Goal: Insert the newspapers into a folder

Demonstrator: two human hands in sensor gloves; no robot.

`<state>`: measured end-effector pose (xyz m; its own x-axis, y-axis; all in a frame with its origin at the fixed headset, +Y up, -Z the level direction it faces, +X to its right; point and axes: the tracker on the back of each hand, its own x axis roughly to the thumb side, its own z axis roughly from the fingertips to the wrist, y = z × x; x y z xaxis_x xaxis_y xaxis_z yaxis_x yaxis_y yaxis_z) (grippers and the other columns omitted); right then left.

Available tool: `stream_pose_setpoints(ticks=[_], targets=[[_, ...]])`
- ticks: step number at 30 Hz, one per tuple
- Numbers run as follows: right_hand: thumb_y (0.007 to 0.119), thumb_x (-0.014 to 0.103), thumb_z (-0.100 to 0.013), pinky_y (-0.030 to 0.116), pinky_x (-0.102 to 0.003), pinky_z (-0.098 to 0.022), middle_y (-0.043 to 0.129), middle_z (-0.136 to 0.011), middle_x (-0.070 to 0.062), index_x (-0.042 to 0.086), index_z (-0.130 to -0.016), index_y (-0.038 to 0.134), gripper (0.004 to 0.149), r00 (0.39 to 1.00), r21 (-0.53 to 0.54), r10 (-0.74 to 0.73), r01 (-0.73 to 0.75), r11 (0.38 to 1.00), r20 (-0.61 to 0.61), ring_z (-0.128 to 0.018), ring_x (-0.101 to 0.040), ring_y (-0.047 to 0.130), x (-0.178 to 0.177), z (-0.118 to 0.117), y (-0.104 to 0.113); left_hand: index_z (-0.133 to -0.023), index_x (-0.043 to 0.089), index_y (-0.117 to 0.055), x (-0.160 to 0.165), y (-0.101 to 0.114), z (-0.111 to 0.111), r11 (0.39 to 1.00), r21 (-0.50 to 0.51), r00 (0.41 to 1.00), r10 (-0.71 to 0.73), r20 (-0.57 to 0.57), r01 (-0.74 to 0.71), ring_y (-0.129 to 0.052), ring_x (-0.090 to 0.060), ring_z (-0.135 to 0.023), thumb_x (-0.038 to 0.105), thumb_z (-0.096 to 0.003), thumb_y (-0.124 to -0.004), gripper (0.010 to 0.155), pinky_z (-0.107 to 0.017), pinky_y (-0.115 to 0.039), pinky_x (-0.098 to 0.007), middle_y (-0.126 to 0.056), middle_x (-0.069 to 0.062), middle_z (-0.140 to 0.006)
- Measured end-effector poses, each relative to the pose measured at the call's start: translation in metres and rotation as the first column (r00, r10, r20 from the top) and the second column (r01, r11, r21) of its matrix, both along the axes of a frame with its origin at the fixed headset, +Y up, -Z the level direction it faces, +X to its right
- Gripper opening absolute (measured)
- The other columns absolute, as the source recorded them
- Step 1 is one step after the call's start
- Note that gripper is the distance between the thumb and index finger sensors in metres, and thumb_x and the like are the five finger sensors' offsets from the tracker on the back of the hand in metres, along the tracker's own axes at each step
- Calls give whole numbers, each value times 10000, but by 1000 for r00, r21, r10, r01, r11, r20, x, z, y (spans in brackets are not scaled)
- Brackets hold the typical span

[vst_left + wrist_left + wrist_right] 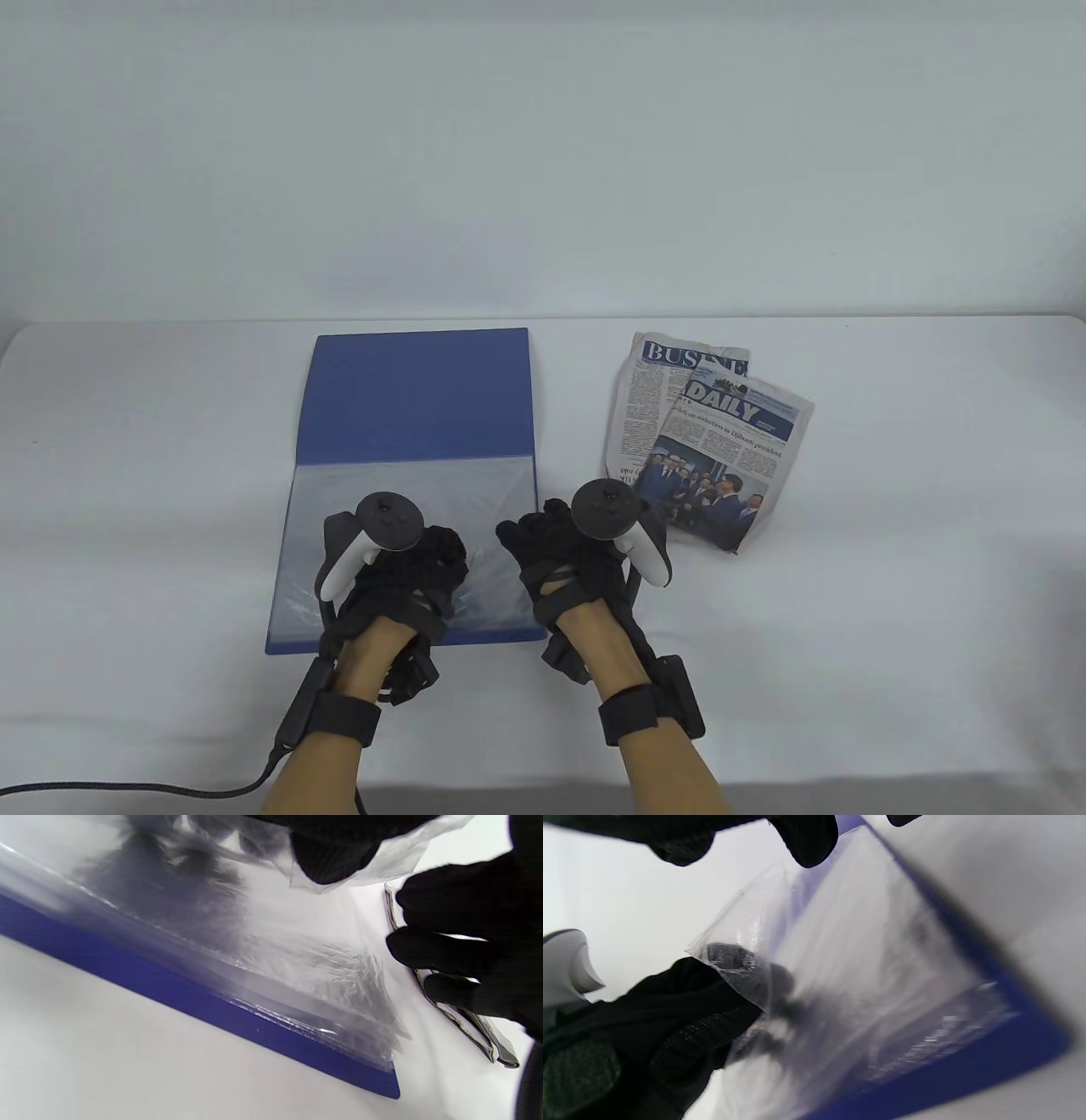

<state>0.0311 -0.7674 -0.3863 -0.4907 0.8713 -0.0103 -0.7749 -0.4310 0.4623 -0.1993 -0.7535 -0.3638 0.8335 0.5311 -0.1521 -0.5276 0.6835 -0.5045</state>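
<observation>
An open blue folder (422,395) lies on the table, its near half filled with clear sleeves (407,497). My left hand (445,552) is over the near half and grips a lifted corner of the top clear sleeve (382,861); in the right wrist view its fingertips (734,961) show inside the plastic. My right hand (530,531) hovers at the folder's right edge, holding nothing, with its fingertips (808,838) just over the sleeve's edge. Two folded newspapers (708,437) lie overlapped to the right of the folder, their edge showing in the left wrist view (466,1022).
The white table (127,475) runs left and right of the folder, with a pale wall behind it. A black cable (170,791) trails from my left wrist across the near left edge.
</observation>
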Motion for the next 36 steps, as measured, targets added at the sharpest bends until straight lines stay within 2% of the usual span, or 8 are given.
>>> stream_pose_setpoints(ticks=[5, 8, 13, 22, 26, 30, 32, 36], targets=[[709, 479, -613, 127, -800, -553, 213, -1058, -268, -64, -946, 654, 639, 998, -9, 62, -62, 998, 2, -956, -590, 331, -7, 0, -7, -1010, 371, -549, 2, 2, 0, 1000, 13, 1000, 1, 7, -1, -426, -329, -1190, 426, -630, -689, 409, -907, -420, -566, -465, 42, -1240], [715, 317, -611, 128, -802, -558, 263, -1068, -253, 30, -900, 686, 409, 993, 5, 119, -119, 993, 11, -976, -557, 288, -10, -2, -6, -1008, 369, -569, -1, 3, 0, 1000, 21, 1000, 11, -15, -11, -448, -382, -1191, 426, -628, -697, 405, -904, -437, -578, -508, 20, -1238], [711, 272, -590, 130, -805, -557, 254, -1069, -259, 35, -874, 685, 371, 977, 51, 214, -213, 976, -7, -981, -551, 273, -11, -1, -3, -1004, 371, -601, -6, 6, 0, 991, 28, 990, 132, -46, -131, -420, -414, -1194, 424, -627, -715, 397, -897, -430, -592, -518, 11, -1241], [705, 264, -581, 120, -799, -553, 246, -1060, -271, 11, -852, 694, 371, 919, 79, 392, -388, 918, -35, -973, -559, 237, -13, 1, -1, -1005, 367, -619, -15, 11, 4, 970, 79, 959, 238, -152, -228, -440, -382, -1189, 410, -631, -721, 389, -891, -437, -586, -538, 8, -1228], [679, 276, -592, 94, -785, -547, 191, -1045, -287, 5, -864, 657, 385, 881, -44, 469, -472, 881, -63, -955, -573, 173, -13, 3, 0, -1009, 384, -627, -6, 8, 5, 992, 48, 989, 119, -91, -115, -411, -383, -1197, 417, -630, -719, 392, -896, -420, -591, -524, 7, -1236], [622, 434, -610, 90, -783, -550, 134, -1047, -291, -14, -1060, 389, 677, 897, 67, 440, -442, 895, 36, -951, -583, 126, -6, 4, 6, -1010, 391, -621, 0, 5, 4, 998, 33, 996, 65, -69, -63, -390, -381, -1201, 423, -629, -712, 393, -898, -402, -597, -502, 1, -1244], [607, 485, -601, 75, -781, -549, 97, -1064, -278, 53, -1104, 438, 684, 939, 144, 339, -328, 934, -62, -950, -571, 57, -7, 1, 2, -1012, 388, -612, -3, 6, 4, 995, 37, 993, 91, -79, -88, -381, -384, -1200, 422, -630, -706, 395, -898, -399, -597, -492, -1, -1246], [556, 560, -567, 26, -771, -524, 83, -1073, -270, 26, -1050, 616, 723, 930, -13, 279, -291, 957, -239, -873, -553, -154, -7, 0, -17, -1022, 324, -552, -9, 5, 5, 989, 47, 982, 144, -118, -139, -370, -375, -1200, 408, -635, -666, 412, -899, -395, -594, -459, -1, -1243]])
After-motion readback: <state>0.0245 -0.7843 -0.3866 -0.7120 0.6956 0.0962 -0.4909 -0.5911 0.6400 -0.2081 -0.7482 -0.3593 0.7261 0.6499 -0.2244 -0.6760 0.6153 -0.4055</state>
